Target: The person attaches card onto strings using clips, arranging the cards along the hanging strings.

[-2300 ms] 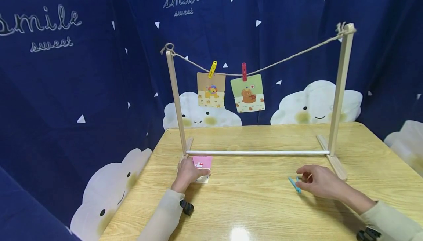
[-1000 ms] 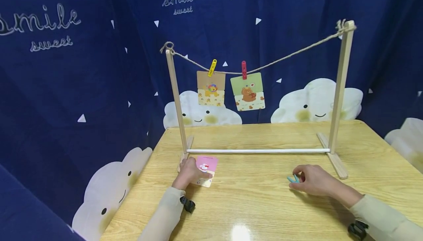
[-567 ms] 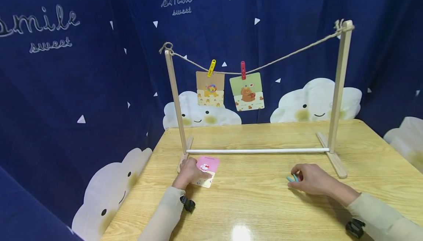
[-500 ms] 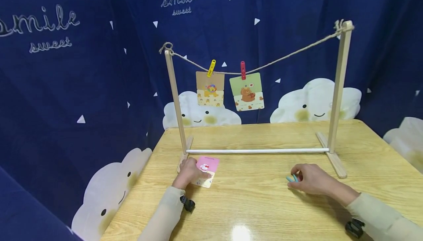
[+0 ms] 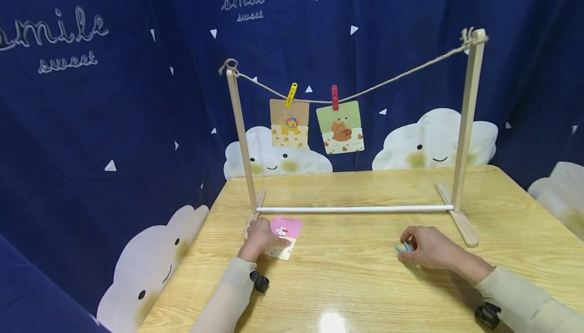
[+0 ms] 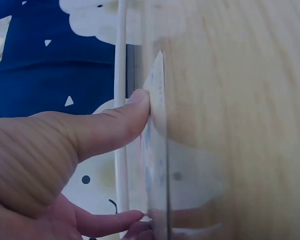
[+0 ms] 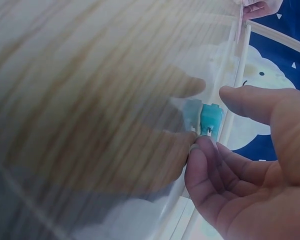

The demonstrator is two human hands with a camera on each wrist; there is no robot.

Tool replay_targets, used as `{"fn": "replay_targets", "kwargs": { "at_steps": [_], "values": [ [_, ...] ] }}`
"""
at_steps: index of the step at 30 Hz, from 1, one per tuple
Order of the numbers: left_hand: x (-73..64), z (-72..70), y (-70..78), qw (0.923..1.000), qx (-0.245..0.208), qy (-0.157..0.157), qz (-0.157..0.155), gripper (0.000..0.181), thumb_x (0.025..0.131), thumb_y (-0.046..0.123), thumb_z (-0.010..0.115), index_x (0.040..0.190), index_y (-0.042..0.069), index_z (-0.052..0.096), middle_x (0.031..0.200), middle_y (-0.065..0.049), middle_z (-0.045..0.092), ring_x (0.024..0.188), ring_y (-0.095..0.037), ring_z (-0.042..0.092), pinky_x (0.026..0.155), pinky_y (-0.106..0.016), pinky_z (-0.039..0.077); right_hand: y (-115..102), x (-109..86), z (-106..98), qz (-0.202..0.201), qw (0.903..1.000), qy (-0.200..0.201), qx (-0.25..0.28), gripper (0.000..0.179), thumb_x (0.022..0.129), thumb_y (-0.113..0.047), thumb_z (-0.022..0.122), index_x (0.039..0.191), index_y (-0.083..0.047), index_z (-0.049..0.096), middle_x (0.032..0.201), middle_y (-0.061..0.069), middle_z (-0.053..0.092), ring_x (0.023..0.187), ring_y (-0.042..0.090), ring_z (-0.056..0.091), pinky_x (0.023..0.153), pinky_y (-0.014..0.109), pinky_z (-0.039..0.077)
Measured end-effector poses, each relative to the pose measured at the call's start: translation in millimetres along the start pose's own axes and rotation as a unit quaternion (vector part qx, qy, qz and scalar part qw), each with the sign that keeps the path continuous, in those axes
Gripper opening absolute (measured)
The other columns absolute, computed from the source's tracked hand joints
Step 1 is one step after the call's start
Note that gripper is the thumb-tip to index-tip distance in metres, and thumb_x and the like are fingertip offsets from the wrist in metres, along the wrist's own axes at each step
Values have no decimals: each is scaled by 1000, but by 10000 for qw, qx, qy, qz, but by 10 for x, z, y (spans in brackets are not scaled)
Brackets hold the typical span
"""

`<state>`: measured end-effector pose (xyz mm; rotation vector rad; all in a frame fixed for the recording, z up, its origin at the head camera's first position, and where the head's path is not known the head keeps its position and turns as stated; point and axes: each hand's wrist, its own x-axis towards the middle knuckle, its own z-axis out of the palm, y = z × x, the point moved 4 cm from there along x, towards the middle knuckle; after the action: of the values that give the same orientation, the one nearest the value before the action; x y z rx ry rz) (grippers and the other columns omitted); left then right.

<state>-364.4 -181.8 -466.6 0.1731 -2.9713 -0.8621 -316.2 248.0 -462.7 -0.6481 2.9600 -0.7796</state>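
My left hand is at the pink-and-cream card on the table, thumb on its near part. In the left wrist view, the thumb and the other fingertips hold the card at two places along it. My right hand is around a teal clothespin lying on the table. In the right wrist view, curled fingers touch the clothespin, while the thumb stands slightly apart from it. Part of the clothespin is hidden by the hand.
A wooden frame with a white rod stands behind the hands. A sagging rope carries a lion card on a yellow clothespin and a bear card on a red clothespin. A blue curtain hangs behind.
Since the oldest frame, the pink card has slid slightly right and turned under my left hand. My right hand has shifted left around the teal clothespin. During the last half second, both hands barely moved.
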Motion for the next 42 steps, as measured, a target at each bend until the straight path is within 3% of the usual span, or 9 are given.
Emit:
{"fn": "replay_targets", "kwargs": {
  "at_steps": [3,11,27,31,36,42],
  "values": [
    [-16,-21,22,10000,5,-13,-35,52,62,35,101,72,6,59,87,-13,52,86,-31,47,72,-41,39,6,-2,1,-1,10000,2,36,44,85,-33,85,110,-1,68,78,-7,58,65,7,51,58,25,45],
    [-12,-17,6,9998,-58,-99,-137,54,62,35,101,75,4,59,86,-13,52,84,-30,46,69,-39,38,12,-1,10,39,10000,-11,62,42,85,-32,85,108,-2,67,78,-7,58,64,6,51,57,24,44],
    [26,25,15,9990,-287,-324,141,44,63,25,101,79,3,66,76,-7,53,80,-27,45,64,-37,36,36,-5,26,50,10000,1,86,37,85,-27,85,106,-2,67,77,-7,57,65,7,51,57,24,44],
    [38,29,23,9987,-288,-407,69,48,64,24,101,91,-1,70,83,-10,60,83,-29,48,68,-40,42,40,-3,30,21,10000,39,61,37,84,-26,85,105,-2,67,76,-7,57,65,7,50,57,24,44],
    [56,23,50,9989,-205,-422,7,66,63,24,101,113,-6,70,101,-15,67,93,-32,53,83,-48,50,39,5,23,-16,9999,101,65,36,84,-25,86,105,-2,68,76,-8,58,65,6,51,56,24,44],
    [72,32,86,9990,-50,-437,56,67,63,23,101,115,-5,70,99,-13,67,96,-32,52,86,-49,48,32,6,22,20,9999,87,95,35,84,-24,85,105,-2,68,76,-8,58,64,6,52,57,24,45]
  ]
}}
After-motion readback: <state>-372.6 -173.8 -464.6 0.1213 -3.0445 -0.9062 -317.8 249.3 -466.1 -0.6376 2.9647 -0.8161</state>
